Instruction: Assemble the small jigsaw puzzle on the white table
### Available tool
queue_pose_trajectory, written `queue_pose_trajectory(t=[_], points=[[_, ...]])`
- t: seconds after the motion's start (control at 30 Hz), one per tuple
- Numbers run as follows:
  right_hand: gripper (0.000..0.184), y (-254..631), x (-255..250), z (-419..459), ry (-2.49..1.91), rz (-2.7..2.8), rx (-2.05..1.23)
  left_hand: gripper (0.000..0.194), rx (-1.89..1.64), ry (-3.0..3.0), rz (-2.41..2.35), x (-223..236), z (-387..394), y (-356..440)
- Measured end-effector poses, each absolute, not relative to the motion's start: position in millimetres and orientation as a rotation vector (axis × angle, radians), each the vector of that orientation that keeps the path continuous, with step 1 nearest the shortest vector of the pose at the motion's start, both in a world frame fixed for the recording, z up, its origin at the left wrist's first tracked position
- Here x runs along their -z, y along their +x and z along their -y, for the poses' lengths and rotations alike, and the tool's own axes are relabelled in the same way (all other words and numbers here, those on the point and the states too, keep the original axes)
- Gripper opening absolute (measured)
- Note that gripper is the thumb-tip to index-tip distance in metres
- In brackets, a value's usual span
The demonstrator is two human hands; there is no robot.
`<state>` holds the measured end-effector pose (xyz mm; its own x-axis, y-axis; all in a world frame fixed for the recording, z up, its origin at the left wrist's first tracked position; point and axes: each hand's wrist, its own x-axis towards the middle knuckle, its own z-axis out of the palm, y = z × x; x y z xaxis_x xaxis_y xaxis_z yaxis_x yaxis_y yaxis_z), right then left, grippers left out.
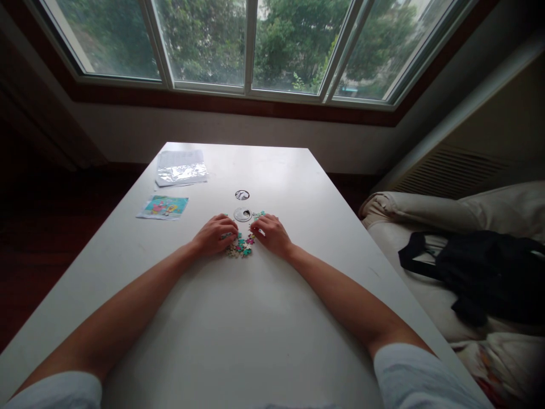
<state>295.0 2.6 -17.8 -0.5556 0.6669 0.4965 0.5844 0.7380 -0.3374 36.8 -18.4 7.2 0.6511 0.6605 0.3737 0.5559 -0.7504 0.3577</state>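
A small heap of jigsaw puzzle pieces (242, 247), with teal, pink and pale sides showing, lies on the white table between my hands. My left hand (216, 234) rests at the heap's left edge, its fingers curled down over some pieces. On the other side, my right hand (272, 234) has thumb and fingers drawn together at the right edge. What either hand's fingertips hold is too small to tell. A few more greenish pieces (259, 215) show just beyond my right hand. Past the heap sits a round metallic disc-like thing (243, 214), with a smaller shiny round one (242, 195) behind it.
A colourful picture sheet (164, 207) lies on the left of the white table (255, 329). Behind it are papers in a clear plastic sleeve (182, 167). A cushioned seat (430, 213) with a black bag-like item (489, 272) stands at the right. Windows (204, 45) are ahead.
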Motion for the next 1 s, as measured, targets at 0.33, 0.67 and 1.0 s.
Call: queue_pose_trajectory(t=[0.33, 0.67, 1.0], points=[[0.015, 296.9, 17.7, -4.2, -0.910, 2.368, -0.182, 0.022, -0.673, 2.687, -1.020, -2.9, 17.0, 35.3], [0.017, 296.4, 18.1, -3.8, -0.936, 2.421, -0.173, 0.023, -0.679, 2.712, -1.120, 4.1, 11.9, 33.0], [0.013, 299.2, 20.1, -8.4, -1.091, 2.383, -0.103, 0.022, -0.686, 2.698, -1.086, 0.8, 14.7, 34.3]])
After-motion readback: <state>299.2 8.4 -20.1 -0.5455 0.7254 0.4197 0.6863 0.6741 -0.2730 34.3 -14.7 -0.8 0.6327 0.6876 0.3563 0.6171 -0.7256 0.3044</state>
